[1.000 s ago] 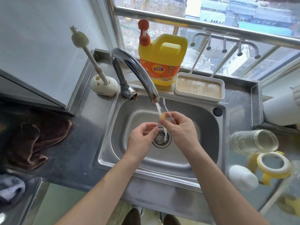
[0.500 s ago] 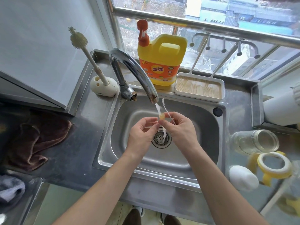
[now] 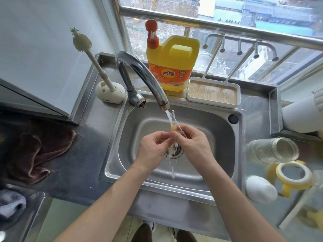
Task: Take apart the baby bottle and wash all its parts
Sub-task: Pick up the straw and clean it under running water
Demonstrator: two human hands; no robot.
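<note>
both hands meet over the middle of the sink (image 3: 225, 130), under the tap (image 3: 139, 72). water (image 3: 168, 115) runs down from the tap onto them. the right hand (image 3: 194, 144) pinches a thin brush (image 3: 174, 117) with curled fingers. the fuzzy tip of the brush sticks up on the far side, just beside the water. a small yellow part (image 3: 173, 128) sits at the right fingertips, in the water. the left hand (image 3: 153, 145) has its fingers curled in too, and its thumb and first finger touch the right hand's fingertips. it looks like it pinches a clear straw (image 3: 170, 150) that hangs down between the hands. the straw is see-through and wet, so it is hard to make out. the hands hide most of the drain (image 3: 178, 151).

on the counter to the right, a clear bottle (image 3: 272, 151) lies on its side. near it are a yellow ring with handles (image 3: 293, 175) and a white cap (image 3: 260, 188). they look blurry, and more yellow bits at the right edge are cut off.

at the far side stand a yellow soap jug (image 3: 172, 65), a big bottle brush (image 3: 87, 55) in a white stand (image 3: 110, 92), and a small tray (image 3: 213, 92). a brown cloth (image 3: 35, 151) lies on the left.
</note>
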